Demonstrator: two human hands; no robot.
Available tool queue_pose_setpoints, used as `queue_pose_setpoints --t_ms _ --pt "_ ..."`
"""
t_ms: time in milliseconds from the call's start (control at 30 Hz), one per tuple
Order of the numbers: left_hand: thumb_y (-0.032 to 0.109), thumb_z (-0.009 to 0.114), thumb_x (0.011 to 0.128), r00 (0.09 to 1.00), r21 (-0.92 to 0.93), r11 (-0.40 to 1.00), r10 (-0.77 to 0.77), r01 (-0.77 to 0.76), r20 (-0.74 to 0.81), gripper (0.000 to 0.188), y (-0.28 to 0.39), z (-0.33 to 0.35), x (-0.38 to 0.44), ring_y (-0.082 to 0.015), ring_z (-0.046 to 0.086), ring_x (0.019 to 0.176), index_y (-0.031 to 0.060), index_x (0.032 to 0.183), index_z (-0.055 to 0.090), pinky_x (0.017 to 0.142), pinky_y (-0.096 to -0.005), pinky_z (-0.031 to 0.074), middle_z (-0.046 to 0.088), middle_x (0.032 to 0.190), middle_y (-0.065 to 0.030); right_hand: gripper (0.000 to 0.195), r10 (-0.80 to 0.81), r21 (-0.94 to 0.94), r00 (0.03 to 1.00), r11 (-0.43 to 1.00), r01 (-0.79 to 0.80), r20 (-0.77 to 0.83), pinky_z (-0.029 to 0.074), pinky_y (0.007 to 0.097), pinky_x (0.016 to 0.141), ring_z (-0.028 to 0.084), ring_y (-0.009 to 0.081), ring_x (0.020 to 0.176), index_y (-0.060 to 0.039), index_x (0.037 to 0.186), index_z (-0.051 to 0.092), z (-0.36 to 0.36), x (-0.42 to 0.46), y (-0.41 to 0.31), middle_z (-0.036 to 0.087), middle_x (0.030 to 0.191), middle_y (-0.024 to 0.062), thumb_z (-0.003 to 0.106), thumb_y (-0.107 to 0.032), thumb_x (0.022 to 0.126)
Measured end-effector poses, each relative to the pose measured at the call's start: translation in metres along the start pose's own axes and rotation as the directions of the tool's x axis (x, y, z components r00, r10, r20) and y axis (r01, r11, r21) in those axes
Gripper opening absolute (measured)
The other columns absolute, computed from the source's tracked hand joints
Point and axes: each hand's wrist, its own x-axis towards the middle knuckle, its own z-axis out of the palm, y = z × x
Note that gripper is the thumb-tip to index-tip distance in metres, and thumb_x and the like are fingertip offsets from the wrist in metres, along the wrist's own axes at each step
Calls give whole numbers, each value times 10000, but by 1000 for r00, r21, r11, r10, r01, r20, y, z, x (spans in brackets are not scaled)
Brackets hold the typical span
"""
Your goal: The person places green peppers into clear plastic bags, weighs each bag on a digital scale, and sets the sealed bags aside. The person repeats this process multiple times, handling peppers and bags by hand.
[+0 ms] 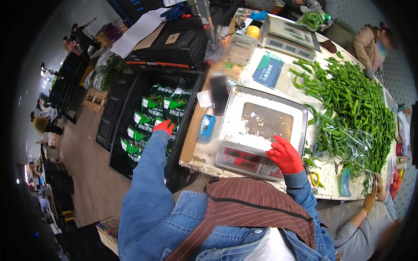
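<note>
My left hand (164, 127), in a red glove, reaches into a black plastic crate (118, 143). Its fingers are at one of several packed bags (173, 103) with green tops and white labels; whether they grip it cannot be seen. Gloved in red too, my right hand (286, 155) is held over the near right corner of a digital scale, fingers apart and nothing in them. The scale's metal tray (266, 121) holds only small scraps. Below the tray, the display and keypad of the scale (245, 160) face me.
Green peppers (352, 101) are heaped on the table's right side, near yellow-handled scissors (315, 178). A blue device (206, 128) and a phone (219, 94) lie left of the scale. A second scale (289, 44) stands farther back. A co-worker's gloved hands (371, 195) are at the right.
</note>
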Motion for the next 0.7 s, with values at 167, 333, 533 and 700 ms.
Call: queue_pose_setpoints --t_ms 167,333,533,700 --pt "182 643 733 912 18 915 404 -404 -77 598 -20 41 82 -370 473 1141 144 1299 456 964 -390 404 454 1308 -184 467 -32 -14 997 999 31 -73 446 365 916 578 251 1001 -9 1310 388 1 -6 -8 568 1127 114 490 -241 918" --pt "162 630 741 927 127 925 337 -358 163 580 -8 41 167 -333 472 1166 116 1294 458 991 -366 383 456 1305 -169 347 -111 -100 980 990 96 -163 468 350 896 593 245 1000 -24 1249 473 -3 -20 -23 577 1120 101 474 -158 928" --pt "191 658 764 949 260 919 251 -296 191 518 -19 42 219 -306 498 1147 61 1242 507 977 -353 397 525 1235 -161 395 -216 -141 957 971 191 -194 474 309 870 600 212 1003 -51 1264 473 -40 -36 -49 587 1130 114 500 -249 923" --pt "140 727 717 966 65 967 251 -247 -67 516 36 -23 217 -289 535 1103 20 1185 547 958 -341 410 574 1175 -158 345 -638 -793 660 600 105 -396 476 280 833 594 175 976 -105 1164 577 -122 -83 -87 587 1122 85 614 -214 839"
